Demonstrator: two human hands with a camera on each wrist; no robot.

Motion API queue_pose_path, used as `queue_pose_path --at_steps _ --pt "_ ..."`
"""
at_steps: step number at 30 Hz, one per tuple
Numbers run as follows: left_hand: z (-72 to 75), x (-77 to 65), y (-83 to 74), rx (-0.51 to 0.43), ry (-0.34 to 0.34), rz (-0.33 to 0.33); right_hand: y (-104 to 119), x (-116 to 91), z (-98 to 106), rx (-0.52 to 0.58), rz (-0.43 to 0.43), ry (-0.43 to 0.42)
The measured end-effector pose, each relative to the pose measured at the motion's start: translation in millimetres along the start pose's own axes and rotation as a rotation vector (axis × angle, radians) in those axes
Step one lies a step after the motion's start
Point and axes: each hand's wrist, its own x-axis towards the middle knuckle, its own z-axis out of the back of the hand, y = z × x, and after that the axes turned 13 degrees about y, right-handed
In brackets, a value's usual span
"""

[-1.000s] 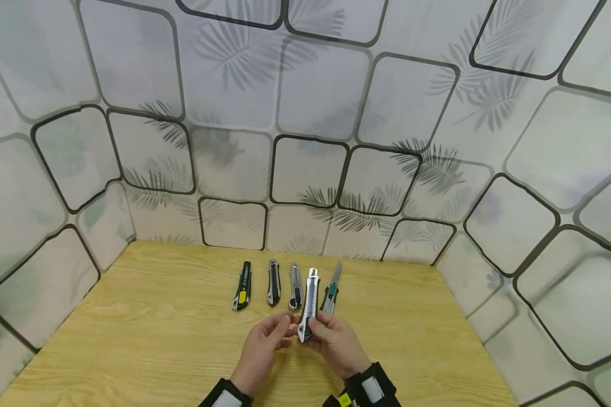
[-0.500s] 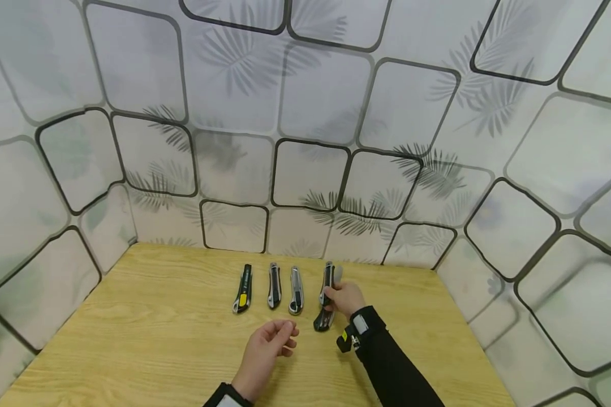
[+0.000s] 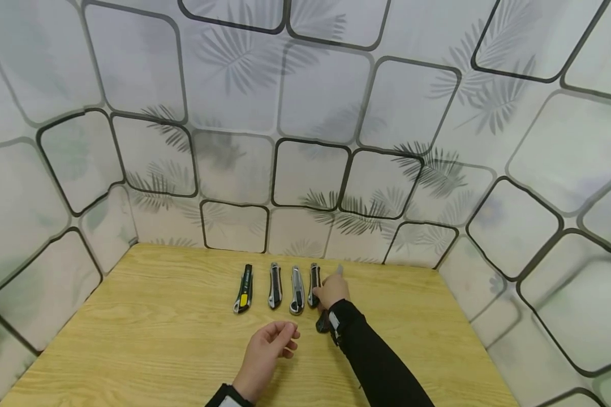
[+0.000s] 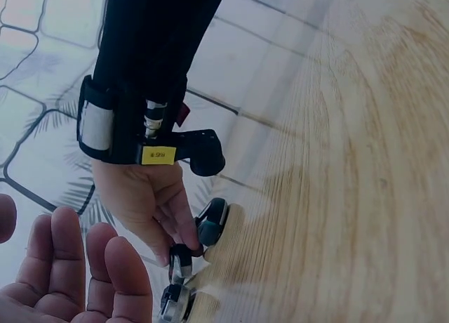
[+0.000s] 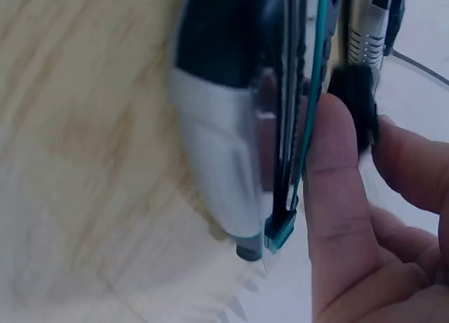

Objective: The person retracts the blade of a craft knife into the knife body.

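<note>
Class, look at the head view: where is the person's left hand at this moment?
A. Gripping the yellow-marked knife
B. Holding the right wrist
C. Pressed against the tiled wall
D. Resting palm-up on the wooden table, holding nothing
D: the left hand lies on the wooden table with loosely curled fingers, clear of the knives.

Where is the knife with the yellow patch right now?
In the head view the yellow-patched knife lies at the left end of the row on the wooden table, beside a black and silver knife.
</note>
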Motion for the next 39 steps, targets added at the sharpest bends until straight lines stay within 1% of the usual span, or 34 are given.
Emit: queue_pose_path --at_steps 3,7,9,12,15,16,19,22,25,27,30,33,36,39 --pt "-1.1 0.3 0.5 -0.004 0.003 -0.002 -1 -2 0 -0.011 -0.023 0.007" --pt "-2.0 0.7 1.9 -0.006 0.004 -0.003 -3 -6 2 0.062 -0.039 0.029" --pt "-2.0 0.5 2.6 -0.005 0.004 0.001 -4 -9 2 0.062 -0.028 0.020" --pt "-2.0 -0.3 3.6 -0.008 0.002 0.013 -6 -11 0 0.019 0.012 -0.004" --pt "-2.8 -1.1 4.1 -0.009 -0.001 0.019 -8 -11 -2 -0.053 0.051 -0.020" --pt "-3.2 -1.2 4.3 -0.011 -0.001 0.021 -8 -10 -3 -0.085 0.059 -0.022" --pt "-4.6 -1.3 4.5 -0.015 -0.003 0.023 -12 -7 -5 -0.136 0.069 -0.031" --pt "-5.4 -1.0 4.4 -0.015 -0.003 0.024 -15 -6 -3 -0.139 0.068 -0.033" --pt "-5.4 -0.2 4.5 -0.013 -0.002 0.030 -17 -7 0 -0.115 0.072 -0.019" --pt "-5.4 0.5 4.6 -0.008 0.000 0.031 -18 -10 2 -0.096 0.077 -0.003" --pt "-5.4 1.6 4.8 -0.003 0.003 0.037 -23 -19 6 -0.098 0.076 -0.020" --pt "-5.3 1.8 3.9 0.007 -0.001 0.041 -30 -32 11 -0.121 0.035 -0.027" --pt "-3.9 2.0 2.2 0.016 -0.006 0.046 -39 -44 15 -0.169 0.004 0.018" --pt "-2.7 1.9 1.0 0.028 -0.010 0.044 -46 -52 19 -0.151 0.001 0.087"
